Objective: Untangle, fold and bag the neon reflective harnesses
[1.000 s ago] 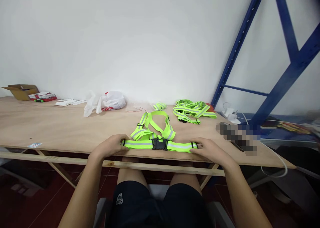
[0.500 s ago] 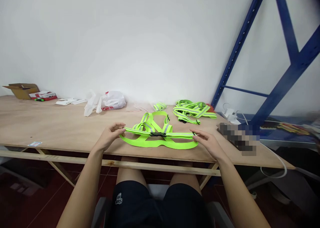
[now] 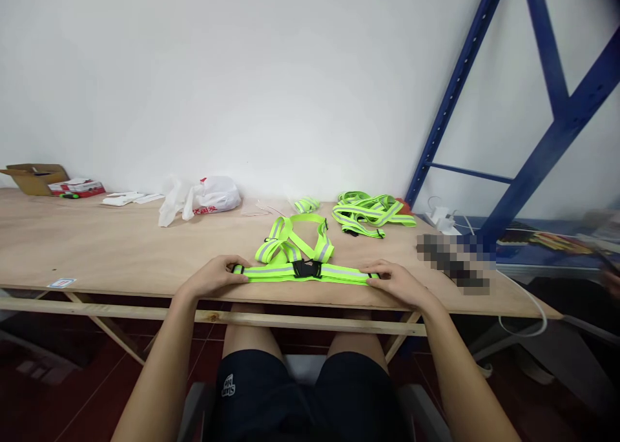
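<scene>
In front of me lies a neon-green reflective vest of straps (image 3: pixel 271 273), its waist belt stretched straight along the table's near side. A black buckle (image 3: pixel 307 269) sits fastened at the belt's middle. My left hand (image 3: pixel 220 275) grips the belt's left end beside a black slider. At the right end, my right hand (image 3: pixel 391 280) pinches the belt near another black slider. Behind the belt, the shoulder straps (image 3: pixel 285 238) lie in loose loops on the table.
Farther back are a pile of green reflective straps (image 3: pixel 371 210) and a small folded bundle (image 3: pixel 307 204). White plastic bags (image 3: pixel 217 195), white papers (image 3: pixel 126 198) and an open cardboard box (image 3: pixel 36 178) stand leftward. A blue metal frame (image 3: pixel 455 86) rises at right, near a white cable (image 3: pixel 523 300).
The belt has come down onto the table and its hanging lower loop now lies flat against the front strap. Both hands have lowered with it.
</scene>
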The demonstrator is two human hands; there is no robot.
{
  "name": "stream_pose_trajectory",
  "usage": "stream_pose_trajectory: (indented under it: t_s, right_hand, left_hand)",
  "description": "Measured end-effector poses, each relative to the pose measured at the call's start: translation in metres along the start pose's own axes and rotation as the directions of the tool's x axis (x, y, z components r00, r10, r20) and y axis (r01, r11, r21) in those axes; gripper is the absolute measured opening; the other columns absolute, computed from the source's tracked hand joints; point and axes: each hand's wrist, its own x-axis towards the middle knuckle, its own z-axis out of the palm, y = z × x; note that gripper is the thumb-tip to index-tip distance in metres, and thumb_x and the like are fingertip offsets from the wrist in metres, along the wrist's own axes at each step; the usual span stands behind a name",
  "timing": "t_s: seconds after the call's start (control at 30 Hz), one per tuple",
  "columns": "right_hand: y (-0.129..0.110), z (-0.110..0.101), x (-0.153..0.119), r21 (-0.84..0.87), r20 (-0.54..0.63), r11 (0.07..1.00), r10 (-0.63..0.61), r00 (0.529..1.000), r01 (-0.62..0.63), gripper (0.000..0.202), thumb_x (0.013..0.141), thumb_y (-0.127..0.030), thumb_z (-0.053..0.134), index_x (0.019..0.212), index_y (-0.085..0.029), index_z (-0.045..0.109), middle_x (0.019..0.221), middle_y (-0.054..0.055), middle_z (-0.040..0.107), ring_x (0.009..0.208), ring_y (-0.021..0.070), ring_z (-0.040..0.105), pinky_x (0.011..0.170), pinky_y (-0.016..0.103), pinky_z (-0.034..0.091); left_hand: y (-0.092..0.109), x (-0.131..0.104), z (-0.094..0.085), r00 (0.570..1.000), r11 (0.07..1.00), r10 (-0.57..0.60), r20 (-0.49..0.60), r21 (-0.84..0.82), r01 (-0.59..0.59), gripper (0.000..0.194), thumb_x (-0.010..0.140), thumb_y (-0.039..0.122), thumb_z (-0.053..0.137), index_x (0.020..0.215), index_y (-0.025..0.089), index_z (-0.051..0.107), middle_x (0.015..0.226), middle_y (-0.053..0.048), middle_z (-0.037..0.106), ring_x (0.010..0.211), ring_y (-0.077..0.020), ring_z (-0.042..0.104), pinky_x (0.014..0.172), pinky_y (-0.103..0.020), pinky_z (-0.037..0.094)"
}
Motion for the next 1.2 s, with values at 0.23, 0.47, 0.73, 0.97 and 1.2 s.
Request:
stream_pose_trajectory:
  t_s: [0.23, 0.47, 0.73, 0.97, 1.2]
  right_hand:
    - [0.002, -0.002, -0.002, -0.007, 0.029, 1.000, 0.009, 1.000, -0.009, 0.031, 0.078, -0.042, 0.071, 0.102, -0.025, 0.081, 0.117, 0.008, 0.072, 0.109, 0.0283, 0.065, 0.100, 0.039, 0.047]
    - [-0.008, -0.001, 0.000, -0.028, 0.035, 1.000, 0.002, 0.999, -0.001, 0.037, 0.086, -0.053, 0.060, 0.089, -0.024, 0.083, 0.110, 0.008, 0.075, 0.104, 0.0298, 0.067, 0.095, 0.040, 0.049]
    - [-0.007, 0.010, 0.006, 0.005, -0.070, 0.999, -0.045, 0.997, 0.046, 0.045, 0.088, -0.059, 0.055, 0.072, -0.023, 0.078, 0.101, 0.008, 0.077, 0.099, 0.0299, 0.068, 0.091, 0.039, 0.050]
    - [-0.001, 0.013, 0.009, 0.091, -0.260, 0.992, -0.057, 0.964, 0.084, 0.042, 0.087, -0.058, 0.057, 0.078, -0.021, 0.075, 0.099, 0.010, 0.075, 0.095, 0.0286, 0.067, 0.088, 0.039, 0.051]
    - [0.009, 0.016, 0.011, 0.121, -0.223, 0.992, 0.003, 0.975, 0.025, 0.037, 0.086, -0.054, 0.059, 0.093, -0.021, 0.075, 0.109, 0.010, 0.074, 0.105, 0.0292, 0.066, 0.095, 0.040, 0.050]
  left_hand:
    - [0.010, -0.006, 0.003, 0.998, 0.998, 0.010, 0.057, 0.059, -0.014, 0.043, 0.065, 0.055, 0.077, 0.091, 0.021, 0.072, 0.101, -0.005, 0.073, 0.097, -0.0277, 0.064, 0.089, -0.034, 0.048]
    - [0.014, -0.004, 0.008, 0.995, 0.980, 0.082, 0.059, 0.174, -0.091, 0.036, 0.081, 0.054, 0.059, 0.086, 0.021, 0.072, 0.101, -0.007, 0.073, 0.099, -0.0292, 0.064, 0.089, -0.037, 0.049]
    - [0.024, -0.009, 0.012, 0.991, 0.871, 0.120, -0.052, 0.485, -0.080, 0.035, 0.081, 0.041, 0.063, 0.109, 0.021, 0.073, 0.123, -0.011, 0.064, 0.120, -0.0337, 0.054, 0.106, -0.045, 0.041]
    - [0.086, -0.023, 0.057, 0.933, 0.818, 0.340, 0.118, 0.452, -0.355, 0.036, 0.094, 0.042, 0.057, 0.122, 0.021, 0.064, 0.125, -0.011, 0.064, 0.119, -0.0284, 0.056, 0.102, -0.041, 0.045]
    - [0.073, 0.005, 0.137, 0.884, 0.660, 0.430, 0.184, 0.604, -0.447, 0.088, 0.075, 0.059, 0.077, 0.149, 0.026, 0.040, 0.160, -0.013, 0.035, 0.146, -0.0392, 0.030, 0.116, -0.059, 0.026]
